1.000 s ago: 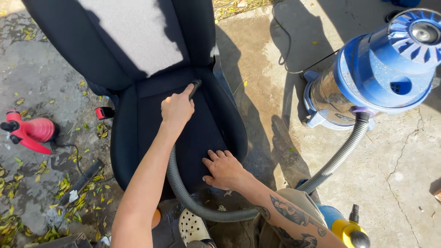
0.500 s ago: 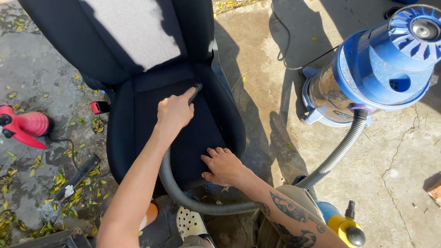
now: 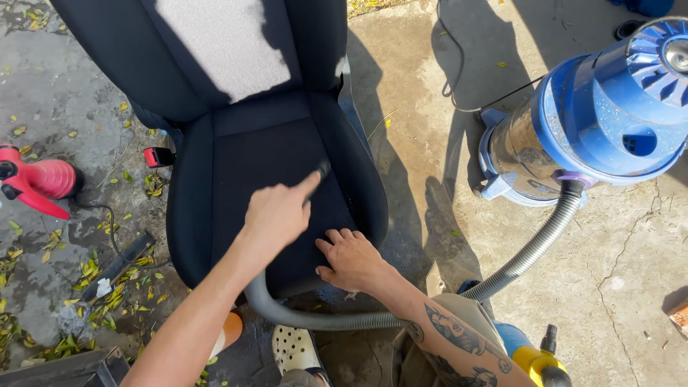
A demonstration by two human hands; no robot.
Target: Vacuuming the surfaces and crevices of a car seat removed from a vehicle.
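Note:
A black car seat (image 3: 215, 165) with a grey panel on its backrest stands on concrete. My left hand (image 3: 276, 213) is closed on a black vacuum nozzle (image 3: 321, 172), whose tip presses on the middle of the seat cushion. A grey ribbed hose (image 3: 530, 251) curves from under that hand, past the cushion's front edge, to a blue canister vacuum (image 3: 602, 115) on the right. My right hand (image 3: 352, 259) lies flat, fingers spread, on the cushion's front right part, just right of my left hand.
A red hand tool (image 3: 36, 183) lies on the ground at the left, with a red seat-belt buckle (image 3: 156, 156) beside the seat. A black cable (image 3: 459, 79) trails behind the vacuum. A white perforated clog (image 3: 294, 349) and a yellow-and-blue object (image 3: 534, 358) are at the bottom. Yellow leaves litter the left.
My left hand has drawn the nozzle back along the cushion, from near the backrest seam toward the front. My right hand has stayed in place on the cushion.

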